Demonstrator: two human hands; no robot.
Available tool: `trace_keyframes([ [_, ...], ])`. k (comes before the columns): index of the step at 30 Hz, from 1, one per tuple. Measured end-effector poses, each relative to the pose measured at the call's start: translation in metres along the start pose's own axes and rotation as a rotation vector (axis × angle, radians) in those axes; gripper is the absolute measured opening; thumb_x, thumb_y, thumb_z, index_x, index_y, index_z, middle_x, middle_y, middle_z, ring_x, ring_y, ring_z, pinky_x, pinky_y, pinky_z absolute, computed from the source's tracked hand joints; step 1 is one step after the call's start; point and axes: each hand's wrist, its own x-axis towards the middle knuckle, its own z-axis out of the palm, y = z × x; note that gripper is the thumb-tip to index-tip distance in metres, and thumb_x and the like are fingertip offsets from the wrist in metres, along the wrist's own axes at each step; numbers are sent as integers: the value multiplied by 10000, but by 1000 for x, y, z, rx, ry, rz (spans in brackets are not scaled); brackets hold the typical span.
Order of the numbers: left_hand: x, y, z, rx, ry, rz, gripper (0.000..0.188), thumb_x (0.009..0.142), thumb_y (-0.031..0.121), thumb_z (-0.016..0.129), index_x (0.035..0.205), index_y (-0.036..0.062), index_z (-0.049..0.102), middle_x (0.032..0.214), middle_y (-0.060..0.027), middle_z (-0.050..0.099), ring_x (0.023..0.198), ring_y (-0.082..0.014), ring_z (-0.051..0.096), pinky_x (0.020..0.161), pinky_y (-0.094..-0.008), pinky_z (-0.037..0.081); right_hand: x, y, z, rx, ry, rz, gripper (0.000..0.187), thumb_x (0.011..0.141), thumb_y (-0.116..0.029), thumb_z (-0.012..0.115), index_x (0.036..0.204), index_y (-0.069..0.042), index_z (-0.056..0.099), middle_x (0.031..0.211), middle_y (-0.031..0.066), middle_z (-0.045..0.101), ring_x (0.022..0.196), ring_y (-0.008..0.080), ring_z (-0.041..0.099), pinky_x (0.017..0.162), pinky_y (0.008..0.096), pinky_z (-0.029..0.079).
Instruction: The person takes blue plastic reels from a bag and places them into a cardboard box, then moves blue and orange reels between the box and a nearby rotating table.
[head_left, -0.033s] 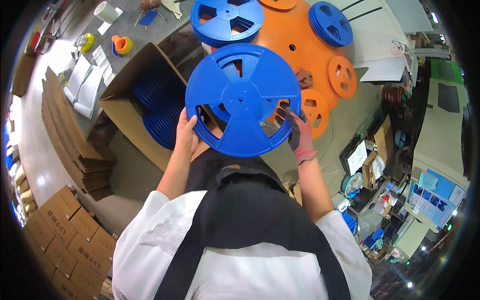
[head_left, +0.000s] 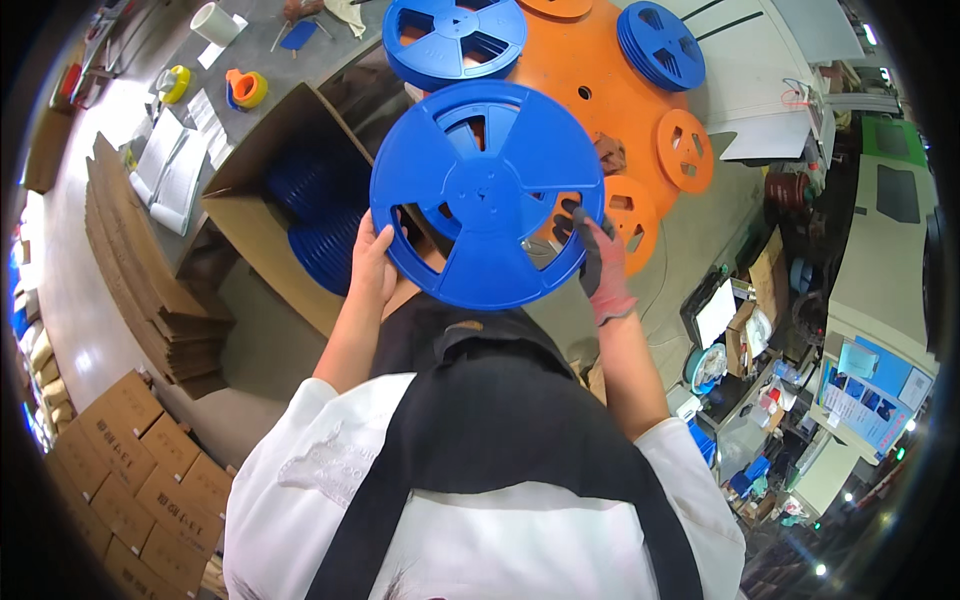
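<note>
A large blue plastic reel [head_left: 482, 235] with cut-out windows faces me in front of my body. My left hand [head_left: 373, 262], bare, grips its left rim, the thumb on the face. At the opposite rim my right hand [head_left: 606, 268], in a grey and red glove, is closed on the edge, with dark fingertips showing through a window. Another blue round part shows through the windows; whether it is joined to this reel I cannot tell. Left of the reel, an open cardboard box [head_left: 262, 250] contains several blue reels [head_left: 322, 248].
Beyond the reel is a round orange turntable [head_left: 562, 62] with blue reel stacks [head_left: 455, 42] [head_left: 660, 48] and orange discs [head_left: 685, 152] around it. A grey table [head_left: 290, 75] carries tape rolls and an open notebook [head_left: 165, 165]. Flat cardboard [head_left: 150, 290] and closed cartons [head_left: 140, 470] stand left.
The reel is very slightly higher in the picture, and the right hand has shifted slightly with it. Both hands keep their hold.
</note>
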Motion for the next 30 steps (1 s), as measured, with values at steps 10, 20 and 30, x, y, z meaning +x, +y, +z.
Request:
trace_keyframes([
  [10, -25, 68, 39, 87, -20, 152, 463, 993, 211, 527, 1400, 22, 414, 1317, -75, 557, 1223, -157, 527, 1014, -321, 436, -58, -58, 42, -15, 68, -191, 297, 963, -303, 584, 1029, -17, 632, 875, 66, 654, 693, 142, 627, 621, 274, 497],
  [20, -86, 108, 236, 1429, -556, 1588, 412, 773, 281, 684, 1145, 109, 653, 1255, -65, 603, 1225, -255, 517, 1088, -457, 347, -96, -63, 105, -717, -65, -1026, 232, 903, -131, 607, 1049, 48, 626, 928, 190, 688, 826, 284, 677, 699, 349, 506],
  [30, -66, 177, 204, 1183, -362, 1219, 253, 934, 228, 518, 958, 57, 703, 1143, -122, 671, 1100, -286, 601, 1030, -404, 393, -147, -96, 77, -1120, -107, -1323, 215, 801, -165, 683, 955, -21, 639, 1007, 181, 655, 832, 345, 655, 702, 382, 519],
])
